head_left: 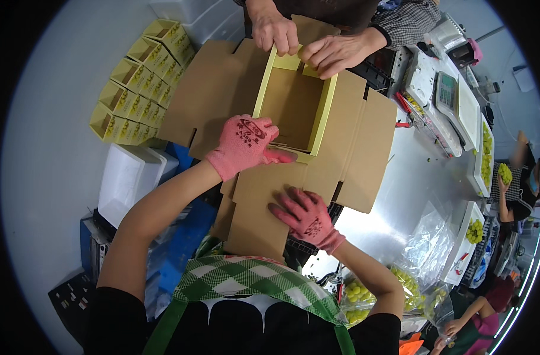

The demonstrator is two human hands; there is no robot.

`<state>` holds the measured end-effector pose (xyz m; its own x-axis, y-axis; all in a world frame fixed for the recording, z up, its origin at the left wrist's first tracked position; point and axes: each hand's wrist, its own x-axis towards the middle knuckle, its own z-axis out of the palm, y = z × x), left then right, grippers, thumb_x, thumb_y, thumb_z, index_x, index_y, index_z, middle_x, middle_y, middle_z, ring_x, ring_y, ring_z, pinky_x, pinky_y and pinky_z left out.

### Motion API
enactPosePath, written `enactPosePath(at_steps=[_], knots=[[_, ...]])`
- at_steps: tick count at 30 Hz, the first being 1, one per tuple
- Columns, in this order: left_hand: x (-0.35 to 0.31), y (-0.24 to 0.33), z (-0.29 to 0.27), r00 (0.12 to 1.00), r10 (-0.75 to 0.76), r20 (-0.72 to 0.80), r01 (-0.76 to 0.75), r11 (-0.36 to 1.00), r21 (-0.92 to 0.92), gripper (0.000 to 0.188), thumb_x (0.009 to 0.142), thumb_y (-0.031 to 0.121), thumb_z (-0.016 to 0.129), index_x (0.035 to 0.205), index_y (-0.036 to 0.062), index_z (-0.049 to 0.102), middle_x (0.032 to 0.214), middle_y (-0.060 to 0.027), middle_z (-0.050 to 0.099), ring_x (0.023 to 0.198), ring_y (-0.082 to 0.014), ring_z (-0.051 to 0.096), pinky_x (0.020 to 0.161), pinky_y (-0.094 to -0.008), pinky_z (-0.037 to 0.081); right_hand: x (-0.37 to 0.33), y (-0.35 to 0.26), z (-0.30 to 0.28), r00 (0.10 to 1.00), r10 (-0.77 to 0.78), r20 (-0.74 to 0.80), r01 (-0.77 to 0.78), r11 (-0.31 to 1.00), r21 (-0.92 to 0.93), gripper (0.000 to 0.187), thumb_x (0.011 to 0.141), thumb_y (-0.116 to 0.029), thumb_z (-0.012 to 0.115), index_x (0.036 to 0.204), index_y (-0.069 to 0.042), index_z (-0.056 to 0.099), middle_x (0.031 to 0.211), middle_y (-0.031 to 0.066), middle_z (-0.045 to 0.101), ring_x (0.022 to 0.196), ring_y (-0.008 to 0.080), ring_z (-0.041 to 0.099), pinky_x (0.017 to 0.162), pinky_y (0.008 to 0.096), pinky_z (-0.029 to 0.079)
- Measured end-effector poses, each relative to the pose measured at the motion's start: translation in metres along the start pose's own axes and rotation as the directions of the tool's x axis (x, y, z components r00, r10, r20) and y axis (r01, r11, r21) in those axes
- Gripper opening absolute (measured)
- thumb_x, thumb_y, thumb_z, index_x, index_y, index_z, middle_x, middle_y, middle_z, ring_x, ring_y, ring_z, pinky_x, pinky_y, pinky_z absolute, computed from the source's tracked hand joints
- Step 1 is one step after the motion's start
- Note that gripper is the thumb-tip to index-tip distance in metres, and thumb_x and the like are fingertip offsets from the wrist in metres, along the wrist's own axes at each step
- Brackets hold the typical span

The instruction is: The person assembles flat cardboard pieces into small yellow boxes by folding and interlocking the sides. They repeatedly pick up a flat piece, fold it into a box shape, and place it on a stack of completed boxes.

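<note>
The box (326,111) sits on flat cardboard (364,154), seemingly steadied from opposite ends: the left hand (246,145) grips its near-left corner, a co-worker's 2 hands (336,54) its far end, while the empty right hand (308,222) lies spread on or just over the cardboard, perhaps bracing it.

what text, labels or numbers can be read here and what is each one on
I won't transcribe printed text, only locate it:
Left pink glove: dark print on its back.
Right pink glove: dark print on its back.
Stacked yellow boxes: print too small to read.
Scale display: too small to read.
</note>
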<state>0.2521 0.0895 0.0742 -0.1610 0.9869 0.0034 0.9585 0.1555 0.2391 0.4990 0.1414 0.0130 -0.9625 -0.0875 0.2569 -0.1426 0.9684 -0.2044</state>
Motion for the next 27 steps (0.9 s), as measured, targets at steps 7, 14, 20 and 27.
enactPosePath(at_steps=[7, 14, 20, 27], knots=[[-0.002, -0.008, -0.010, 0.991, 0.091, 0.098, -0.044, 0.913, -0.406, 0.057, 0.068, 0.052, 0.071, 0.103, 0.0076, 0.063, 0.099, -0.0032, 0.063, 0.091, -0.0175, 0.061, 0.080, -0.0307, 0.048, 0.063, 0.057, -0.035, 0.834, 0.146, -0.532, -0.109, 0.989, 0.101, 0.040, 0.068, -0.025, 0.062, 0.104, -0.007, 0.062, 0.110, 0.0098, 0.057, 0.107, 0.0312, 0.053, 0.096, 0.0513, 0.040], [-0.024, -0.040, 0.003, 0.972, 0.215, -0.095, -0.162, 0.322, -0.933, 0.075, 0.083, 0.026, 0.063, 0.144, 0.0022, 0.026, 0.139, -0.0126, 0.042, 0.127, -0.0246, 0.042, 0.104, -0.0353, 0.034, 0.081, 0.039, -0.012, 0.433, 0.670, -0.603, -0.353, 0.741, 0.571, 0.031, 0.071, -0.008, 0.070, 0.100, -0.004, 0.062, 0.092, 0.0103, 0.062, 0.088, 0.0289, 0.058, 0.080, 0.0369, 0.048], [0.006, 0.013, 0.035, 0.599, -0.518, -0.610, -0.045, 0.739, -0.672, 0.064, 0.081, 0.017, 0.064, 0.137, 0.0046, 0.037, 0.125, -0.0169, 0.052, 0.107, -0.0351, 0.051, 0.088, -0.0372, 0.043, 0.097, 0.059, -0.015, 0.591, 0.557, -0.583, -0.589, 0.792, 0.160, 0.055, 0.073, -0.009, 0.069, 0.126, -0.010, 0.052, 0.126, 0.0142, 0.047, 0.099, 0.0281, 0.052, 0.090, 0.0417, 0.042], [-0.011, -0.009, 0.002, 0.858, 0.111, -0.501, -0.048, 0.989, 0.137, 0.057, 0.078, 0.048, 0.059, 0.119, 0.0099, 0.059, 0.127, -0.0041, 0.053, 0.120, -0.0276, 0.043, 0.105, -0.0465, 0.029, 0.094, 0.079, -0.075, 0.959, 0.280, 0.043, -0.260, 0.931, -0.255, 0.084, 0.063, -0.033, 0.076, 0.134, -0.009, 0.041, 0.134, 0.0111, 0.045, 0.127, 0.0276, 0.039, 0.111, 0.0517, 0.021]])
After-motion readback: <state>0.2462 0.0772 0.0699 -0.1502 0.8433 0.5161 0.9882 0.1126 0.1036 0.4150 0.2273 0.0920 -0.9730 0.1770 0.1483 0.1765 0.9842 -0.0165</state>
